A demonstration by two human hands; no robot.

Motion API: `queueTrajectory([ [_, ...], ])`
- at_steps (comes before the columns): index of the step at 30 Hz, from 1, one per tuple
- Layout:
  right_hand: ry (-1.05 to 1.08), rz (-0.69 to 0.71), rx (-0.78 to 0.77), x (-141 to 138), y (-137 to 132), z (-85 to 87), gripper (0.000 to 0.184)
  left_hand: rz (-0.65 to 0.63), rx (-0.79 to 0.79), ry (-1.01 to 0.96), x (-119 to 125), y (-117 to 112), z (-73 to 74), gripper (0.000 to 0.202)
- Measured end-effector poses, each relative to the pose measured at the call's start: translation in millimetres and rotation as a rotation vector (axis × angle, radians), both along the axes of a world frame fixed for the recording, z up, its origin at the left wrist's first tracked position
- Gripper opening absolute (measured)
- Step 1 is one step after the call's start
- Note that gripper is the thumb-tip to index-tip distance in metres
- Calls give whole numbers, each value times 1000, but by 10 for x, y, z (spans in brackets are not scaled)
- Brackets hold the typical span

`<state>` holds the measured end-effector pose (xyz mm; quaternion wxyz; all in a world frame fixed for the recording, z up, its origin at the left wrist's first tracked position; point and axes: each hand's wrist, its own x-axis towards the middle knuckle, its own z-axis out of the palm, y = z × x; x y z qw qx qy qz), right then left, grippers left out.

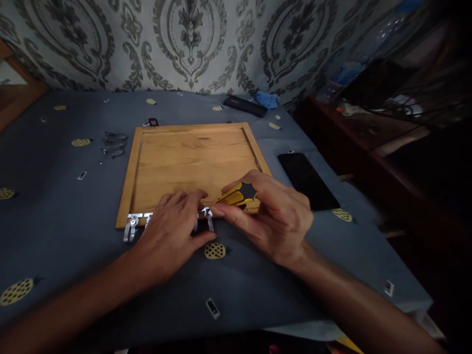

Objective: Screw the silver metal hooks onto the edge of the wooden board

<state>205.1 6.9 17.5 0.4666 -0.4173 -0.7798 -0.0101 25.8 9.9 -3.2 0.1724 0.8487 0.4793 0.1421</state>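
Observation:
A framed wooden board (195, 157) lies flat on the blue tablecloth. Along its near edge runs a metal hook rail (133, 221) with several silver hooks, partly covered by my left hand (173, 228). The fingers of that hand lie over the rail and board edge, with the thumb in front beside a hook. My right hand (276, 216) is closed around a yellow and black screwdriver (238, 194), whose handle tilts over the board's near right part. Its tip is hidden near my fingers and the rail's right end.
Several loose metal hooks (113, 143) lie left of the board. A black phone (308, 179) is on the right. Behind the board are a black case (245, 105), a blue cloth (267, 100) and a small dark square item (153, 122). A patterned curtain (190, 44) hangs behind.

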Motion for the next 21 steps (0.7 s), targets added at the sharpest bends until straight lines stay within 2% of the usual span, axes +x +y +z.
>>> queueTrajectory([
  [10, 42, -114, 74, -104, -10, -7, 30, -27, -3, -17, 3, 1, 17, 40],
  [14, 135, -103, -12, -113, 18, -2, 33, -31, 5, -13, -1, -2, 36, 43],
  [17, 200, -10, -187, -58, 44, 40, 27, -31, 0, 2, -7, -3, 43, 44],
  [21, 182, 247, -367, 70, 87, 158, 18, -29, 3, -7, -15, -3, 25, 51],
])
